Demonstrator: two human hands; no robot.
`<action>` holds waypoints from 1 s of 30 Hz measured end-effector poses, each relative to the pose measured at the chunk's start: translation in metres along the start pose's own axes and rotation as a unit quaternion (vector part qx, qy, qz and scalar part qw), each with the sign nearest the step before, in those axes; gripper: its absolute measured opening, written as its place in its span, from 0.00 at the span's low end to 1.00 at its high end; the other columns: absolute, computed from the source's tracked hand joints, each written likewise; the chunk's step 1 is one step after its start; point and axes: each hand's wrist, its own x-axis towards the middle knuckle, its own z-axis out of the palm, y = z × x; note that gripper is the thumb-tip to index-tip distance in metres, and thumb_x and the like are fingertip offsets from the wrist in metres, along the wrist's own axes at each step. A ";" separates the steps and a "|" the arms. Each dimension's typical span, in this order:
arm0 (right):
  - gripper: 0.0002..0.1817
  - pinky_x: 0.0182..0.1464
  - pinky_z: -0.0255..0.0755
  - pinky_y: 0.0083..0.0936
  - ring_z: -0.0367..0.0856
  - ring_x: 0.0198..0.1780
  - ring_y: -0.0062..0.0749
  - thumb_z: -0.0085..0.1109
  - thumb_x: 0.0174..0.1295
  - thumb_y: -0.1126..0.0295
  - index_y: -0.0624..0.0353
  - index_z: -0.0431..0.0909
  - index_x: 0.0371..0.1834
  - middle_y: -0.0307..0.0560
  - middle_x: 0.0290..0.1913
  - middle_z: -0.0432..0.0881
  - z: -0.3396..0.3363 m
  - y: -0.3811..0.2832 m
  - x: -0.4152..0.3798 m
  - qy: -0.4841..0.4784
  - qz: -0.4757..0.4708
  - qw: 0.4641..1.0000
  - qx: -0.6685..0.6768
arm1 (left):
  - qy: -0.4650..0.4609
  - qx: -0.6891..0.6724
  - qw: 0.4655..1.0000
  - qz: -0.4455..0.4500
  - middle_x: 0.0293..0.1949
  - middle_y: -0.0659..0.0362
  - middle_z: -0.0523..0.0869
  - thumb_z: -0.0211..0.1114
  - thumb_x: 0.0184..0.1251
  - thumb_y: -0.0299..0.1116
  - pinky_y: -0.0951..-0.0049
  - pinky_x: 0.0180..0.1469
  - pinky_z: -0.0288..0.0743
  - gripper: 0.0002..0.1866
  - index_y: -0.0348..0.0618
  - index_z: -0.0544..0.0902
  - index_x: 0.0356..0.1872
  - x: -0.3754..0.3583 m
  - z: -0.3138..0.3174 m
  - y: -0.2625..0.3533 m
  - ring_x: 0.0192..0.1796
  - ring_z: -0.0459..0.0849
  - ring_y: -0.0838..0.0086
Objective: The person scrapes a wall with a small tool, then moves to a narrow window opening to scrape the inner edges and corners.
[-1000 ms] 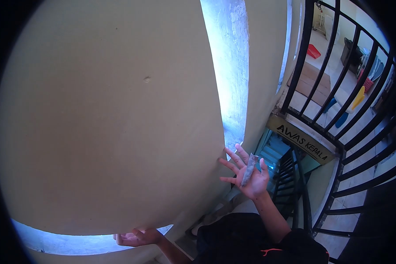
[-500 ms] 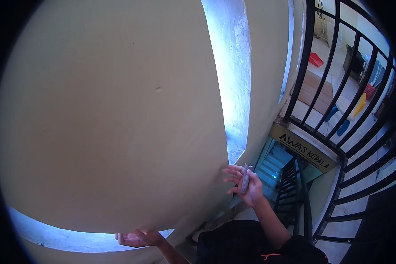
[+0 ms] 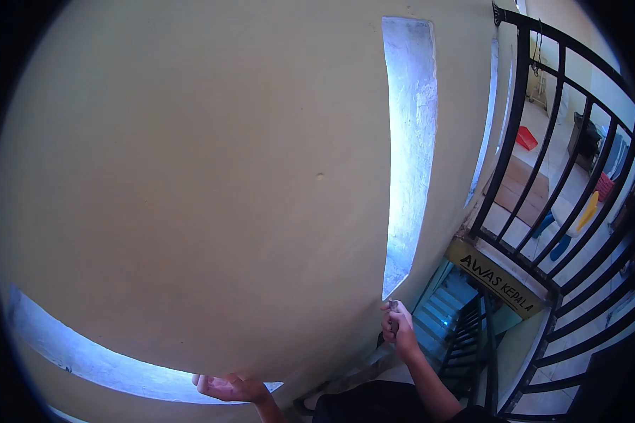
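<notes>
My right hand (image 3: 400, 328) is closed around a small greyish object (image 3: 394, 321), just below the lower end of the tall wall slot (image 3: 410, 134). Only part of that object shows between the fingers. At the bottom, my left hand (image 3: 229, 388) lies at the edge of the lower slot (image 3: 120, 366), palm up with fingers curled. Whether it holds anything is too hard to make out. The plain cream wall (image 3: 226, 197) spreads behind and between both hands.
Black railings (image 3: 522, 127) curve down the right side. Below them hangs a sign (image 3: 497, 278) reading "AWAS KEPALA", over a blue-lit staircase (image 3: 437, 303). Beyond the bars are a red dustpan (image 3: 526, 138), flat cardboard (image 3: 518, 185) and a small stool with a yellow part (image 3: 587, 211).
The view has shifted, so the wall slots and railings sit lower and further right. My right hand's fingers, spread before, have closed around the greyish object. My left hand stays at the lower slot.
</notes>
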 end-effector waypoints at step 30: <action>0.09 0.28 0.70 0.23 0.75 0.27 0.20 0.64 0.62 0.77 0.63 0.83 0.46 0.46 0.42 0.82 0.144 -0.254 0.001 0.081 -0.706 0.650 -0.269 | 0.014 -0.047 0.998 0.033 0.47 0.55 0.70 0.57 0.73 0.46 0.57 0.56 0.69 0.20 0.38 0.71 0.50 0.009 0.007 0.013 0.52 0.73 0.66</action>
